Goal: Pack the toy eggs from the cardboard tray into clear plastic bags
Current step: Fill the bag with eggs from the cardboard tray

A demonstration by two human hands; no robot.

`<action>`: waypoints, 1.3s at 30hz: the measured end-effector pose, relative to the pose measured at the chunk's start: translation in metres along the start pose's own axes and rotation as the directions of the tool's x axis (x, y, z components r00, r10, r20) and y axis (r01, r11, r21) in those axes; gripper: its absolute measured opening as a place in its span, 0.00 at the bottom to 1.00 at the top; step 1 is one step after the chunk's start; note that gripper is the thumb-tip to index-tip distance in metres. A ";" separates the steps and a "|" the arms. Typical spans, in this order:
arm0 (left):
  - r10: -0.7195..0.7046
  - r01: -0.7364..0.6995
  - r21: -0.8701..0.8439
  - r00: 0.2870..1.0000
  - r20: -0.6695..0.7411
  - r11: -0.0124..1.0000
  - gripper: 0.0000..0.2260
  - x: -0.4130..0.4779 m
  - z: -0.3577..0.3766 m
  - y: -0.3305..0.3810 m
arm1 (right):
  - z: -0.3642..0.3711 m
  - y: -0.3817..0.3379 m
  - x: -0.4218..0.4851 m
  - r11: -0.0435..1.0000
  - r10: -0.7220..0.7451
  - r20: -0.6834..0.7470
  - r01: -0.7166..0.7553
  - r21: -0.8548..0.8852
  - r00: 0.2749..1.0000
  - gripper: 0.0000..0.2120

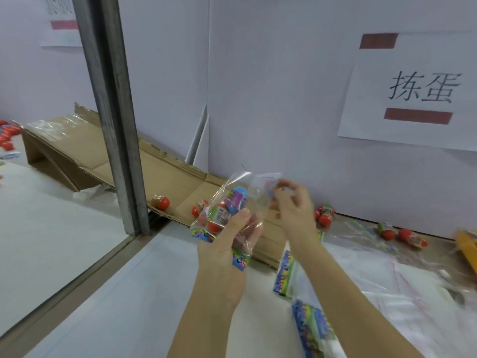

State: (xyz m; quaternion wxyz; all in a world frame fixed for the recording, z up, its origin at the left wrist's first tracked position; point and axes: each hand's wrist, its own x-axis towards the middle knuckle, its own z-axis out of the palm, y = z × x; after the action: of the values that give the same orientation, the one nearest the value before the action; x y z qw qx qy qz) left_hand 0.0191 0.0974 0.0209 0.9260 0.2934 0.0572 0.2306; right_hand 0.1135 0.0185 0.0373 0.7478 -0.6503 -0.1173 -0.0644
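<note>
Head view. The left hand point(227, 241) grips one clear plastic bag point(232, 192) by its lower part, thumb across the front, and holds it upright above the near end of the cardboard tray point(167, 171). The bag's printed header strip point(202, 235) hangs below the fingers. At least two toy eggs show inside the bag: a red egg with a barcode label point(218, 220) and, above it, a blue-and-purple egg point(240, 200).

The right hand point(291, 205) is at the bag's open top with its fingers curled. It is motion-blurred, so it cannot be told whether it pinches the film or a small bluish thing.

The tray is a flattened sheet sloping down from far left to the hands. Two loose red eggs lie on its lower part, one just beside the metal post point(111, 112) at point(161, 202) and one left of the bag at point(198, 209).

Right of the hands, against the white wall point(271, 99):
- a cluster of about two eggs point(324, 215)
- two more eggs point(386, 231), point(413, 237), lying among flat clear bags

Several red eggs point(7, 136) sit at the far left edge.

Two stacks of unused bags point(285, 275), point(313, 329) lie near right on the white table point(129, 293). One paper sign point(423, 86) hangs at the right.
</note>
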 end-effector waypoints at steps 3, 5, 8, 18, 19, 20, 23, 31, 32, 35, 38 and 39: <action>-0.053 0.055 -0.014 0.993 0.109 0.998 0.25 -0.007 0.005 -0.004 | -0.052 -0.047 -0.002 0.983 -0.136 -0.089 0.146 0.109 0.987 0.12; -0.104 0.104 0.006 0.986 0.130 0.995 0.23 -0.010 0.008 -0.010 | -0.080 -0.069 -0.011 0.959 -0.271 -0.009 0.270 0.087 0.963 0.09; -0.167 0.162 0.040 0.969 0.184 0.986 0.28 -0.016 0.014 -0.015 | -0.101 -0.092 -0.024 0.920 -0.374 0.099 0.383 -0.089 0.922 0.09; -0.255 0.251 0.052 0.916 0.310 0.967 0.26 -0.033 0.025 -0.028 | -0.119 -0.098 -0.023 0.765 -0.336 0.326 0.458 -0.454 0.884 0.02; -0.257 0.254 0.050 0.912 0.319 0.966 0.28 -0.034 0.025 -0.028 | -0.119 -0.099 -0.025 0.768 -0.326 0.349 0.462 -0.444 0.878 0.05; -0.263 0.262 0.050 0.909 0.322 0.964 0.30 -0.035 0.026 -0.028 | -0.119 -0.101 -0.027 0.781 -0.307 0.371 0.455 -0.428 0.876 0.08; -0.288 0.290 0.042 0.904 0.315 0.956 0.29 -0.039 0.027 -0.028 | -0.119 -0.102 -0.029 0.804 -0.266 0.404 0.433 -0.408 0.875 0.07; -0.305 0.297 0.071 0.909 0.285 0.952 0.15 -0.042 0.029 -0.031 | -0.120 -0.103 -0.031 0.861 -0.123 0.480 0.334 -0.383 0.869 0.03; -0.301 0.291 0.078 0.913 0.276 0.953 0.16 -0.042 0.029 -0.032 | -0.119 -0.102 -0.031 0.848 -0.120 0.491 0.346 -0.401 0.863 0.02; -0.298 0.284 0.089 0.918 0.261 0.955 0.16 -0.043 0.030 -0.035 | -0.116 -0.101 -0.032 0.816 -0.120 0.470 0.357 -0.456 0.874 0.05; -0.303 0.295 0.070 0.922 0.241 0.953 0.19 -0.042 0.030 -0.035 | -0.113 -0.101 -0.033 0.775 -0.114 0.458 0.367 -0.514 0.882 0.11; -0.305 0.298 0.065 0.923 0.234 0.952 0.23 -0.042 0.030 -0.035 | -0.113 -0.101 -0.033 0.760 -0.104 0.458 0.368 -0.536 0.883 0.11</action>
State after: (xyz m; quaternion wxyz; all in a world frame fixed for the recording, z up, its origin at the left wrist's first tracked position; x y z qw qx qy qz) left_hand 0.0029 0.0368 0.0243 0.9462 0.3201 -0.0079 0.0472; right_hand 0.0675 -0.1099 0.1109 0.4430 -0.8339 -0.3237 -0.0596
